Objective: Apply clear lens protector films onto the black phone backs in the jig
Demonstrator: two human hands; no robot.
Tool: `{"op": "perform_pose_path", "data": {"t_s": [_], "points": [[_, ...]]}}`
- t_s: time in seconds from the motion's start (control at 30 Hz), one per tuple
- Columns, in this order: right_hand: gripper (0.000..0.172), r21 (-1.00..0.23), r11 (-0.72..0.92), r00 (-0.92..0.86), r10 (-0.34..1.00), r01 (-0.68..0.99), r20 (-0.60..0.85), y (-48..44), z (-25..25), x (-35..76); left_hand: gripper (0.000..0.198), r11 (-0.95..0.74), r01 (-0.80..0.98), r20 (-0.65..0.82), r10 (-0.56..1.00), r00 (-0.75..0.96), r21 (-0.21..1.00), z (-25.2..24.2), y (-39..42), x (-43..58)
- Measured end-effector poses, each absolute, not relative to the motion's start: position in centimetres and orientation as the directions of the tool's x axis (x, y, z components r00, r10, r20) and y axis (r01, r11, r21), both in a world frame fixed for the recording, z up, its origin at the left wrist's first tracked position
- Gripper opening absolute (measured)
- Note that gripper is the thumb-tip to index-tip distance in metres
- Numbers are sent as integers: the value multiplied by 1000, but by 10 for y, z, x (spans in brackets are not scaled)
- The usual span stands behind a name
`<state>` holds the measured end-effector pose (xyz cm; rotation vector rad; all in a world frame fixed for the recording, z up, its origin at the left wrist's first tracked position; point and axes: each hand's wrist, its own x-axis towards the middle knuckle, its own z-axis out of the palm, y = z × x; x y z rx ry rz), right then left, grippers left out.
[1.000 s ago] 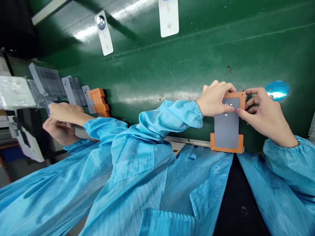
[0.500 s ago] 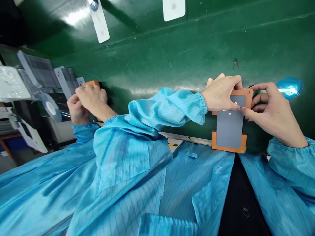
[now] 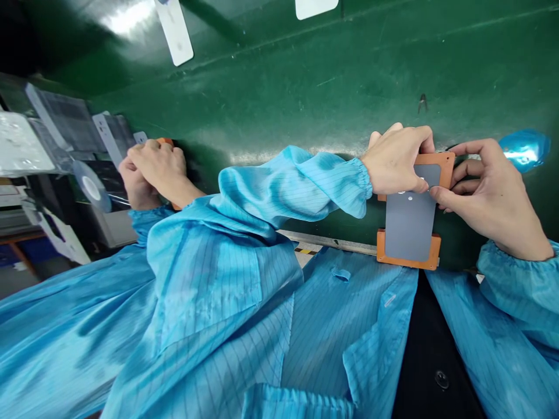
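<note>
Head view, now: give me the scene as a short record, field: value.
Stack: gray panel on orange fixture
Left hand: thumb on gray panel, fingers at top edge of orange fixture
Right hand: thumb at upper right edge of gray panel
Right side: shiny blue object just past right hand
Co-worker's hands: far left, at a mostly hidden orange block
Surface: green table

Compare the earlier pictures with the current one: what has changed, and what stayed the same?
The co-worker's hands moved rightward to an orange holder, which they now mostly hide. The view also shifted, cropping the white panels at the top more. The wearer's left hand and right hand stayed at the upper part of the grey panel and orange frame.
</note>
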<state>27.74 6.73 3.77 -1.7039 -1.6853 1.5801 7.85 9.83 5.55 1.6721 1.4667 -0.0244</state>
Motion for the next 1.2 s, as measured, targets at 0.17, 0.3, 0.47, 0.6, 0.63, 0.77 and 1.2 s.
{"op": "perform_pose_path", "data": {"t_s": [0.17,0.3,0.47,0.6,0.63,0.77,1.2], "points": [[64,-804,-268,-285,837,530,-467,67,34,278,35,68,768,-491,804,336,637,50,96,76],[66,-806,-274,-271,843,525,-464,66,35,277,34,63,778,-493,804,331,625,50,96,74],[64,-809,-301,-266,837,505,-478,66,37,276,37,55,746,-481,795,369,663,47,98,74],[66,-809,-311,-269,831,499,-486,67,37,277,40,30,750,-464,802,377,661,46,98,71],[67,-807,-316,-273,827,499,-492,66,37,278,42,27,747,-464,798,384,664,47,99,69],[71,-811,-285,-299,826,511,-478,59,39,284,52,3,668,-433,764,479,744,45,100,58],[49,-504,193,-396,856,842,-334,1,55,286,41,-79,651,-288,852,437,755,40,68,39]]}}
